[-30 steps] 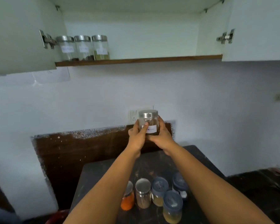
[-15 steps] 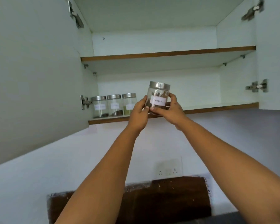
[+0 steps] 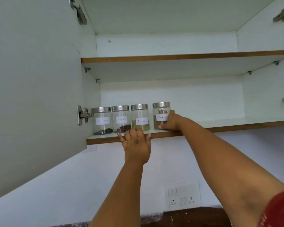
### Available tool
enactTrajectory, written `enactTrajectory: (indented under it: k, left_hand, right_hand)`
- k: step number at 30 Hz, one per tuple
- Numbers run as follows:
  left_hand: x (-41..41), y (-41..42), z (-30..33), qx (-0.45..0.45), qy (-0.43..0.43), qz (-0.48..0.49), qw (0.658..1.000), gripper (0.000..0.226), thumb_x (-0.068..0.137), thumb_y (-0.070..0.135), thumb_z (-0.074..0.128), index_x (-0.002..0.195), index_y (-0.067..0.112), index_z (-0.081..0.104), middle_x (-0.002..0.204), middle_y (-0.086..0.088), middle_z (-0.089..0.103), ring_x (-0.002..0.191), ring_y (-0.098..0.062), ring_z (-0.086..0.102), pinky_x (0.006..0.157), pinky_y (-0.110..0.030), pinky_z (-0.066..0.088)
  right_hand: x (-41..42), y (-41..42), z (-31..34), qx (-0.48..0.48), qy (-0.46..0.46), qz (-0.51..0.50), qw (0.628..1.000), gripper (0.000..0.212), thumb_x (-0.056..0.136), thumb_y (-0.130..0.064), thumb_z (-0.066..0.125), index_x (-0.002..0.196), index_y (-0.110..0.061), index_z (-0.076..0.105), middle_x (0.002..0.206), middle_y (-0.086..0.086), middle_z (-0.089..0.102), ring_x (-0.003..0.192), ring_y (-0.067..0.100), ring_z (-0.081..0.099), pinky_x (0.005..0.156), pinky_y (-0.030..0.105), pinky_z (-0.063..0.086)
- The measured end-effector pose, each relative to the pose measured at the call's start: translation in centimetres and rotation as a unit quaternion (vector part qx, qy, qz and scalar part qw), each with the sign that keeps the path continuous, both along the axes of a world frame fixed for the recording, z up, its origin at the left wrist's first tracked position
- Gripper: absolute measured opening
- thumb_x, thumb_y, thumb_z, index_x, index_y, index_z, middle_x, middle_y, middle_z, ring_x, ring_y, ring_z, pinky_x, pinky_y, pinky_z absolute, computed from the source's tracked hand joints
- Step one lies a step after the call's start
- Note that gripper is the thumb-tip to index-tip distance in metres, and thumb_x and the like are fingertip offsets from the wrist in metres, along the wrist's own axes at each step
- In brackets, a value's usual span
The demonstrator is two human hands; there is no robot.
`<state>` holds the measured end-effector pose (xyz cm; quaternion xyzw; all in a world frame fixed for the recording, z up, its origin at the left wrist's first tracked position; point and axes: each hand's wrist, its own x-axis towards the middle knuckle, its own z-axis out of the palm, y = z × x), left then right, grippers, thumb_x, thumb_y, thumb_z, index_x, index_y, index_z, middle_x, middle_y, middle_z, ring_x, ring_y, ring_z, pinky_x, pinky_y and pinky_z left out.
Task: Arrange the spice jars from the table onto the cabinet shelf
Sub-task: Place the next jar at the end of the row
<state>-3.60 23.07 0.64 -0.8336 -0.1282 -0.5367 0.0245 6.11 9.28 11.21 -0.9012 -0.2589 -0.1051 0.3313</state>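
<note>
A glass spice jar with a steel lid and a white label, holding brown sticks (image 3: 160, 114), stands on the lower cabinet shelf (image 3: 228, 124). My right hand (image 3: 170, 122) grips its right side. To its left stand three more labelled jars in a row: black pepper (image 3: 102, 121), cloves (image 3: 121, 119) and fennel (image 3: 140, 117). My left hand (image 3: 136, 145) is raised in front of the shelf's wooden edge below the fennel jar, fingers spread and holding nothing.
The cabinet door (image 3: 34, 87) stands open at the left, another at the far right. The upper shelf (image 3: 170, 56) holds nothing visible. To the right of the jars the lower shelf is bare. A wall socket (image 3: 184, 196) sits below.
The jar went from in front of the shelf, held in both hands, onto the shelf beside the fennel jar. My left hand has let go and dropped to the shelf edge. The view tilted upward.
</note>
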Motion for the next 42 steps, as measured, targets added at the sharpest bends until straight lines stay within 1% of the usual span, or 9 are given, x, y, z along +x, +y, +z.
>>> enactTrajectory:
  k: [10,20,22,25,28,31,34,39,42]
  left_hand:
    - [0.2,0.3,-0.3,0.007,-0.038,0.014,0.999,0.053,0.094,0.047,0.025,0.097,0.008,0.061,0.099,-0.012,0.058,0.097,-0.034,0.057,0.108,-0.061,0.005]
    - [0.3,0.6,-0.3,0.021,-0.046,0.018,0.999,0.05,0.093,0.047,0.028,0.094,0.01,0.062,0.095,-0.011,0.058,0.092,-0.033,0.059,0.107,-0.063,0.011]
    - [0.3,0.6,-0.3,0.017,-0.043,0.012,0.999,0.051,0.093,0.047,0.028,0.094,0.01,0.062,0.096,-0.011,0.058,0.093,-0.033,0.059,0.107,-0.063,0.01]
    - [0.3,0.7,-0.2,0.014,-0.035,0.015,0.999,0.051,0.093,0.047,0.027,0.095,0.01,0.062,0.097,-0.011,0.058,0.094,-0.033,0.058,0.107,-0.063,0.009]
    - [0.2,0.6,-0.2,0.01,-0.01,0.014,1.0,0.051,0.093,0.047,0.028,0.094,0.009,0.062,0.096,-0.011,0.058,0.092,-0.034,0.059,0.106,-0.064,0.011]
    - [-0.6,0.2,0.4,-0.019,0.043,-0.001,0.999,0.06,0.094,0.052,0.02,0.108,0.008,0.059,0.111,-0.013,0.054,0.109,-0.036,0.052,0.11,-0.063,-0.001]
    - [-1.6,-0.2,1.2,-0.05,0.12,0.004,0.992,0.052,0.101,0.05,0.023,0.128,0.012,0.047,0.133,-0.01,0.04,0.129,-0.032,0.034,0.112,-0.06,-0.011]
    - [-3.5,-0.1,2.8,-0.092,0.184,-0.035,0.978,0.041,0.102,0.038,0.034,0.136,0.017,0.042,0.139,-0.012,0.035,0.135,-0.032,0.027,0.115,-0.055,-0.01]
    - [-5.3,-0.2,1.6,-0.154,0.089,-0.145,0.973,0.037,0.097,0.014,0.046,0.134,0.014,0.049,0.132,-0.009,0.041,0.13,-0.031,0.034,0.119,-0.044,0.015]
  right_hand:
    - [1.8,1.7,-0.3,-0.047,-0.006,-0.01,0.999,0.089,0.086,-0.046,0.066,0.147,-0.003,0.019,0.144,0.015,0.042,0.129,0.031,0.045,0.108,0.041,0.036]
    - [1.6,1.4,-0.5,-0.053,-0.001,0.003,0.999,0.087,0.085,-0.049,0.066,0.147,-0.006,0.022,0.143,0.014,0.043,0.127,0.03,0.047,0.108,0.045,0.038]
    - [1.0,1.5,-0.5,-0.045,0.005,0.002,0.999,0.093,0.087,-0.044,0.066,0.15,-0.004,0.011,0.146,0.016,0.04,0.13,0.031,0.044,0.109,0.042,0.036]
    - [0.7,1.4,-0.7,-0.037,0.017,0.002,0.999,0.116,0.089,-0.038,0.066,0.146,-0.002,-0.028,0.154,0.017,0.032,0.14,0.033,0.034,0.115,0.04,0.027]
    - [0.0,1.1,-1.0,-0.035,0.032,0.0,0.999,0.131,0.082,-0.052,0.067,0.137,-0.009,-0.043,0.158,0.02,0.019,0.146,0.036,0.019,0.118,0.047,0.019]
    - [-1.1,0.7,-2.3,-0.087,-0.004,-0.066,0.994,0.101,0.091,-0.065,0.035,0.145,-0.015,-0.034,0.158,0.026,-0.007,0.147,0.04,0.011,0.118,0.05,0.016]
    - [-2.2,-0.1,-3.4,-0.147,-0.069,-0.097,0.982,0.082,0.095,-0.062,0.012,0.15,-0.012,-0.023,0.16,0.023,0.001,0.145,0.038,0.022,0.114,0.048,0.022]
    - [-4.2,-2.9,-5.4,-0.171,-0.154,-0.084,0.97,0.065,0.102,-0.049,0.014,0.155,-0.011,0.012,0.161,0.01,0.018,0.145,0.028,0.023,0.117,0.044,0.017]
    - [-5.7,-4.4,-8.3,-0.161,-0.202,-0.051,0.965,0.061,0.104,-0.041,0.019,0.155,-0.012,0.006,0.163,0.005,0.005,0.15,0.023,0.005,0.121,0.037,0.007]
